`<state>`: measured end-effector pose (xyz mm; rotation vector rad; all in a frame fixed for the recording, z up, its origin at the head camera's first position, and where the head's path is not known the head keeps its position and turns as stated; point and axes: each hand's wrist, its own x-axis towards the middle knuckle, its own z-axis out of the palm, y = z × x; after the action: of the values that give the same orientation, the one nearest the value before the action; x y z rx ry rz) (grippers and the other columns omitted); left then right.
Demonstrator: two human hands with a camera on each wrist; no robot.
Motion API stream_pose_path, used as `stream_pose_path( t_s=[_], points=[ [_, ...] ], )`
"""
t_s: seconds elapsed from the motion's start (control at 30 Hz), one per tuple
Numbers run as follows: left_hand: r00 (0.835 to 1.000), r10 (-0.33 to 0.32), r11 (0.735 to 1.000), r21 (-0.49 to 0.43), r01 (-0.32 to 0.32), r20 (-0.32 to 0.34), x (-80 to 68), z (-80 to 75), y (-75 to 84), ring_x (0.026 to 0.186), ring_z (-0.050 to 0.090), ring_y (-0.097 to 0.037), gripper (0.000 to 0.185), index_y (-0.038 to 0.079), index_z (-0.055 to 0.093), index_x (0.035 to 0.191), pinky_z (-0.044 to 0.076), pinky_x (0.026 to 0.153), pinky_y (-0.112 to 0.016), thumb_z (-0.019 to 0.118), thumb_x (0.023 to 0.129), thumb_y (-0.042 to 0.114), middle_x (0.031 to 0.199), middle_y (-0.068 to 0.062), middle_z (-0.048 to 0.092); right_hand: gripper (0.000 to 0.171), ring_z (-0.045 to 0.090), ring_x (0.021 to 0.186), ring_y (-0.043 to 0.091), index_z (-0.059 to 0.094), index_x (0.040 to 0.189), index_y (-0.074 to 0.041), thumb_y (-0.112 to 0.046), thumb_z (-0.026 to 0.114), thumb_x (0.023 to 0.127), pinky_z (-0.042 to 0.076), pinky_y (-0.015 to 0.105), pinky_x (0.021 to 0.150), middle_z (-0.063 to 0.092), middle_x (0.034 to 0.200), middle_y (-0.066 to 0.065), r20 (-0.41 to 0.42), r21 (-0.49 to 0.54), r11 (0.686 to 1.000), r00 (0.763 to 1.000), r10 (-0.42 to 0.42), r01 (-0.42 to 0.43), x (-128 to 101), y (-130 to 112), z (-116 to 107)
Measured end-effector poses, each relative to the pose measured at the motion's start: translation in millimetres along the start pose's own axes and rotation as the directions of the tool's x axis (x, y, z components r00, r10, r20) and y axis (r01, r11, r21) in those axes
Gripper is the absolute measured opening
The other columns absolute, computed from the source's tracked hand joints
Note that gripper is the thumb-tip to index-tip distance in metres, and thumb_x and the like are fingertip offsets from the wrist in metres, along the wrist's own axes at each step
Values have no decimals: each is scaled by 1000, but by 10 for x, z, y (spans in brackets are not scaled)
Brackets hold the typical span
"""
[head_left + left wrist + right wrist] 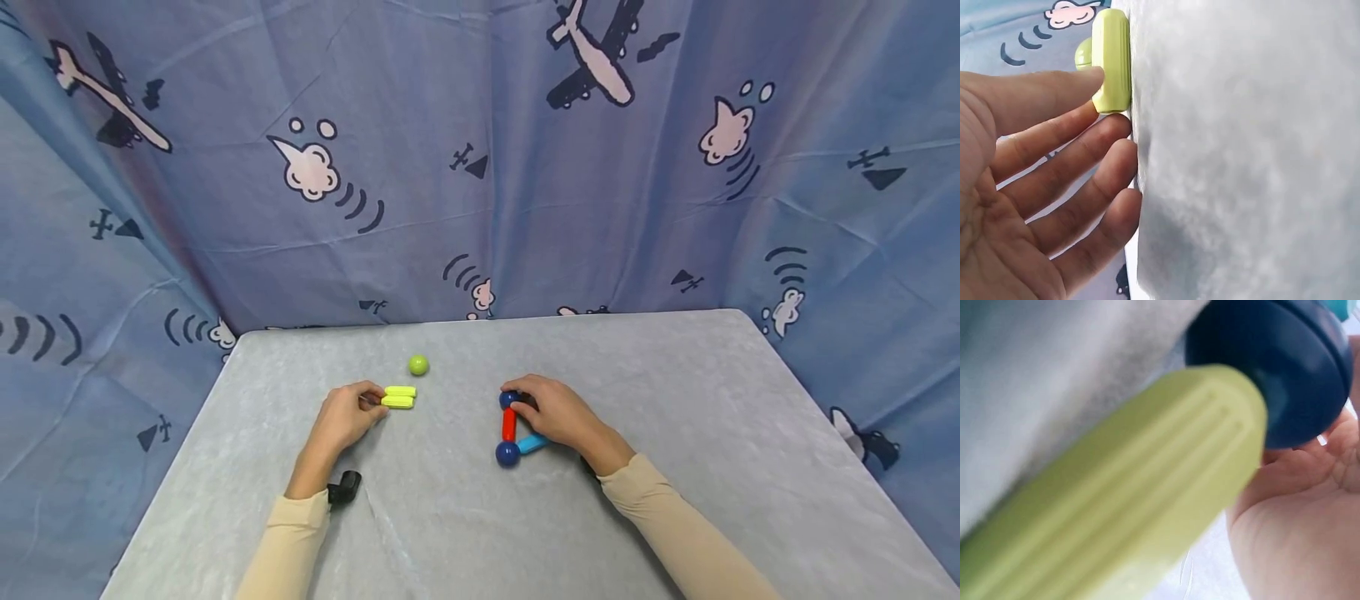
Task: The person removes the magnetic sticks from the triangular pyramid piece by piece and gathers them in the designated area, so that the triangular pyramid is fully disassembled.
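Assembly of a magnetic rod-and-ball figure on a grey counter (675, 467), judged to be roughly at its midpoint. At left, the left hand (347, 419) is resting on the counter with its fingers (1079, 169) nearly straight, their tips touching the near end of a pair of yellow-green rods (399, 397) lying side by side; the fingers are not curling round the rods, so the hand is reading as released rather than grasping. Just beyond the rods, and apart from them, a green ball (418, 364) is lying loose. At centre right, the partial figure is taking shape: a red rod (509, 424) is joining a far blue ball (508, 399) to a near blue ball (507, 454), and a light blue rod (532, 443) is running from the near ball under the right hand (558, 412). That hand is curling over the far blue ball (1285, 369); the right wrist view is also showing a yellow-green rod (1129, 506) meeting this ball, close to the palm. Judged done: two balls and at least two rods joined. Judged left: the two rods and the green ball at left, unattached.
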<state>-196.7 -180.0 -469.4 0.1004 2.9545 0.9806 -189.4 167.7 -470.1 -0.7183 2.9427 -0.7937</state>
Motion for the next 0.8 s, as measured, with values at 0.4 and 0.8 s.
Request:
stream_pose_path(
  t_s=[0.4, 0.8],
  points=[
    [1000, 13, 1000, 16, -14, 17, -120, -104, 150, 95, 71, -24, 27, 10, 71, 115, 56, 79, -43, 74, 89, 17, 115, -10, 73, 37, 64, 118, 23, 63, 132, -14, -21, 67, 96, 50, 44, 102, 66, 131, 6, 5, -50, 998, 999, 37, -37, -57, -20, -53],
    [913, 395, 917, 13, -398, 101, 17, 401, 929, 89, 69, -16, 19, 10, 74, 107, 55, 78, -33, 75, 89, 16, 103, -1, 75, 28, 64, 91, 14, 71, 114, -15, -24, 77, 88, 54, 39, 85, 71, 108, 0, -12, -75, 974, 977, 215, -215, -236, -68, -118]
  ],
)
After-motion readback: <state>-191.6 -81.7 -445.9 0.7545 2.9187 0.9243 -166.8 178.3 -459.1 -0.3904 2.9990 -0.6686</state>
